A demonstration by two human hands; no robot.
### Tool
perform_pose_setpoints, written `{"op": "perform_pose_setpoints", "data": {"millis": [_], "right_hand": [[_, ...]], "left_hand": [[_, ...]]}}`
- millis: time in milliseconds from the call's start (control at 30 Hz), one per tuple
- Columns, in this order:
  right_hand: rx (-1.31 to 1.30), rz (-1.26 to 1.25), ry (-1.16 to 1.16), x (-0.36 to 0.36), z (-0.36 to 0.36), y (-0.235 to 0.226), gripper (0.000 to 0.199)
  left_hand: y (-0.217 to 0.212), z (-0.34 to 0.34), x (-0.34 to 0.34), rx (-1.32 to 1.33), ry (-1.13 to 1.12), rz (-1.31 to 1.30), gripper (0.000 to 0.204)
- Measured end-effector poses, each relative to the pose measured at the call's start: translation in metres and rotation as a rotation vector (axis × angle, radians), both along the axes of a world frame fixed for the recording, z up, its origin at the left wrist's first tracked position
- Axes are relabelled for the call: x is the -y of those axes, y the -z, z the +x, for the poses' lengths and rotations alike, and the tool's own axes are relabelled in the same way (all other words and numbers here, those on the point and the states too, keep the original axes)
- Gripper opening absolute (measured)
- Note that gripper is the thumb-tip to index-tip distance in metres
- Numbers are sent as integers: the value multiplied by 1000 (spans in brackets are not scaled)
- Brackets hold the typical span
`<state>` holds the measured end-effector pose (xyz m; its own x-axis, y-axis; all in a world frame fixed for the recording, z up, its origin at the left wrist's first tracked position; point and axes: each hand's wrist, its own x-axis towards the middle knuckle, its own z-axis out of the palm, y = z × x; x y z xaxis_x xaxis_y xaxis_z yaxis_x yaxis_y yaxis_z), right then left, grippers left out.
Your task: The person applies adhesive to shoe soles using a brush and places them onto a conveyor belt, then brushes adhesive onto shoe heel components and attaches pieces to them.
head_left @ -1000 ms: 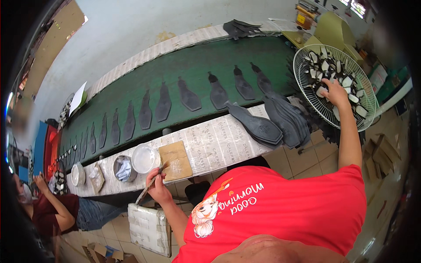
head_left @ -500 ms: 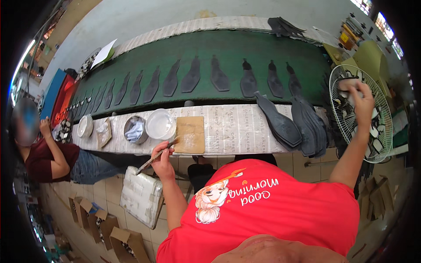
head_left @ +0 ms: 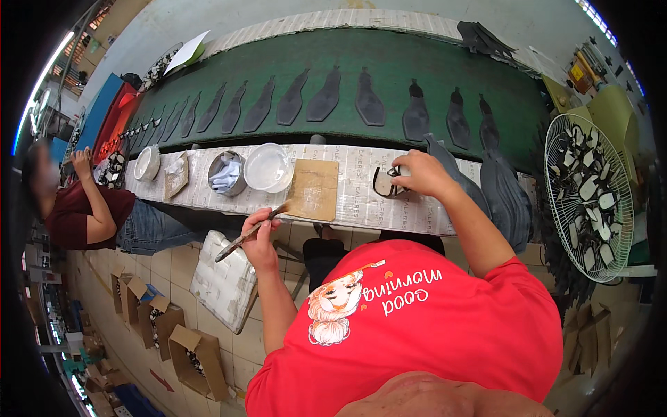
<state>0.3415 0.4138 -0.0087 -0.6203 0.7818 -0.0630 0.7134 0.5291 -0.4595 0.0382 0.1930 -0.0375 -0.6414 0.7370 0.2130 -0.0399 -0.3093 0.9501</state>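
My left hand (head_left: 258, 243) is closed around a paintbrush (head_left: 240, 240), its bristles at the near edge of a brown board (head_left: 324, 187). To the right of the board, my right hand (head_left: 425, 174) grips a small piece with a black looped strap (head_left: 383, 183) and white parts, low over the paper-covered ledge (head_left: 358, 198). My fingers hide part of that piece. A translucent bowl (head_left: 269, 168) with pale contents sits left of the board, beside a round tin (head_left: 227, 182) of crumpled cloth or paper. Overlapping dark grey cut-outs (head_left: 506, 198) hang over the ledge beyond my right forearm.
A white wire basket (head_left: 629, 208) of black-and-white pieces stands at the far right. Dark flat cut-outs (head_left: 324, 97) lie in a row on the green surface (head_left: 396, 52). A co-worker (head_left: 87, 201) is at the left. Cardboard boxes (head_left: 186, 339) and a white-topped stool (head_left: 224, 288) stand below.
My right hand has left the wire basket and come left to the ledge with a piece in it. The left hand still holds the paintbrush near the board. The whole view has shifted slightly.
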Motion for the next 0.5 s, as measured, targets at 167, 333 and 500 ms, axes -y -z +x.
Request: {"op": "perform_pose_setpoints", "data": {"millis": [167, 333, 500], "right_hand": [[6, -104, -7, -5, 22, -3, 54], [-134, -145, 33, -7, 39, -1, 47], [-563, -145, 262, -5, 54, -8, 47]], "left_hand": [[6, 1, -2, 53, 7, -11, 18], [-6, 0, -14, 2, 26, -110, 23], [-27, -10, -36, -109, -84, -71, 14]]}}
